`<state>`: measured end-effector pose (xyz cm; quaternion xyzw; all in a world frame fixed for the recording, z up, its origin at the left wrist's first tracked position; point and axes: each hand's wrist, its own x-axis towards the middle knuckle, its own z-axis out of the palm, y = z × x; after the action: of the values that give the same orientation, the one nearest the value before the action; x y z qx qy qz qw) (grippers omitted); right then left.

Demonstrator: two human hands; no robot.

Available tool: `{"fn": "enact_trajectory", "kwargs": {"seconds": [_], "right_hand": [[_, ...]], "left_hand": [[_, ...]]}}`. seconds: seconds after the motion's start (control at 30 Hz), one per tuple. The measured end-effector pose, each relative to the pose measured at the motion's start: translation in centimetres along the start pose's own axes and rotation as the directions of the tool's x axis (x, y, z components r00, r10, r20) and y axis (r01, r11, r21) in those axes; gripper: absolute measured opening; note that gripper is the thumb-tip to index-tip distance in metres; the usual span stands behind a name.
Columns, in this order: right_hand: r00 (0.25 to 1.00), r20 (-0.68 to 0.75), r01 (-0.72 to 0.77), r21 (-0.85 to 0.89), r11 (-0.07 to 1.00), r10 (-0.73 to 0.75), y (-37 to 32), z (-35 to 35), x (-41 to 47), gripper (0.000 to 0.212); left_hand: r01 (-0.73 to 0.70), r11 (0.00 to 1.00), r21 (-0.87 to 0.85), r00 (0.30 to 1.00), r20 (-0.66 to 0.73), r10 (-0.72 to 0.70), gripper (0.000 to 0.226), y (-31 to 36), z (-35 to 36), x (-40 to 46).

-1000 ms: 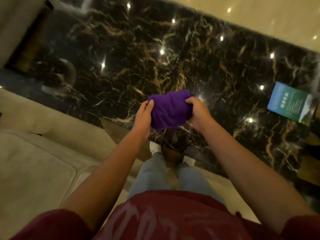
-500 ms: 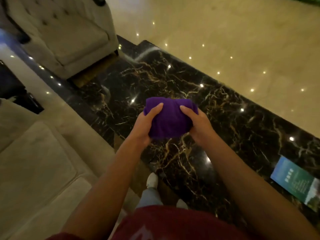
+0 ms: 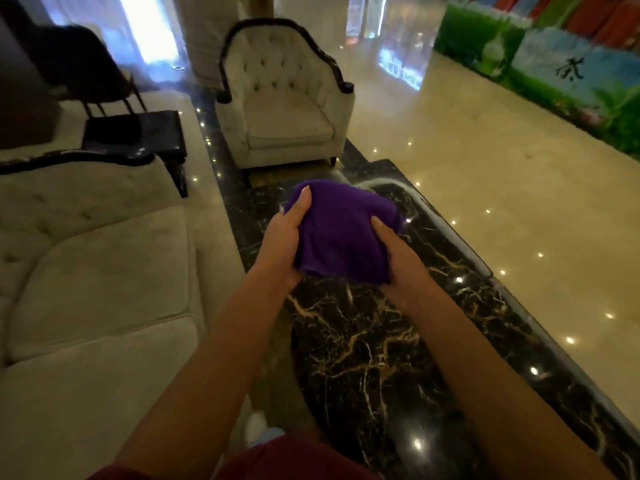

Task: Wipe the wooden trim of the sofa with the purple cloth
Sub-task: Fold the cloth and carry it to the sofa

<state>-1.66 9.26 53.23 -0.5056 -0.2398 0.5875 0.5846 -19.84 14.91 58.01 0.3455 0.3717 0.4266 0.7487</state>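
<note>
A bunched purple cloth (image 3: 343,233) is held in front of me between both hands, above the dark marble floor. My left hand (image 3: 282,240) grips its left side with the fingers wrapped over the top. My right hand (image 3: 398,258) grips its right side from below. The cream sofa (image 3: 93,278) lies to my left, with its dark wooden trim (image 3: 76,159) running along the top of the backrest. Neither hand nor the cloth touches the trim.
A cream tufted armchair (image 3: 287,109) with a dark wooden frame stands straight ahead. A black side table (image 3: 138,133) sits between sofa and armchair. Polished beige floor (image 3: 485,188) spreads to the right, bordered by a green display wall (image 3: 554,64).
My view has tilted up from the floor at my feet to the room ahead, bringing the armchair and sofa trim into sight. Both hands keep hold of the cloth throughout.
</note>
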Motion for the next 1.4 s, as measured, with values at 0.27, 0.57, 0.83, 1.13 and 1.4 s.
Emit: {"fn": "enact_trajectory", "kwargs": {"seconds": [0.27, 0.57, 0.83, 1.13, 1.4], "right_hand": [[0.976, 0.209, -0.052, -0.081, 0.995, 0.068, 1.7, 14.4, 3.4, 0.075], [0.956, 0.287, -0.003, -0.215, 0.977, 0.066, 4.5, 26.9, 6.3, 0.039], [0.921, 0.382, 0.062, -0.321, 0.945, 0.069, 7.1, 35.6, 7.0, 0.045], [0.608, 0.715, 0.174, -0.543, 0.822, 0.344, 10.7, 44.2, 5.2, 0.027], [0.333, 0.748, 0.467, -0.659, 0.589, 0.574, 14.6, 48.9, 4.2, 0.069]], "left_hand": [[-0.175, 0.984, -0.021, 0.953, -0.255, 0.164, 0.036, 5.8, -8.7, -1.9], [-0.272, 0.960, 0.066, 0.865, -0.421, 0.274, 0.031, 11.3, -21.2, -4.7], [-0.344, 0.935, 0.083, 0.799, -0.498, 0.338, 0.038, 13.3, -29.8, -8.2], [-0.167, 0.944, 0.284, 0.875, -0.399, 0.275, 0.031, 12.7, -33.6, -16.3], [-0.239, 0.947, 0.215, 0.654, -0.686, 0.320, 0.052, 8.1, -31.7, -19.6]]}}
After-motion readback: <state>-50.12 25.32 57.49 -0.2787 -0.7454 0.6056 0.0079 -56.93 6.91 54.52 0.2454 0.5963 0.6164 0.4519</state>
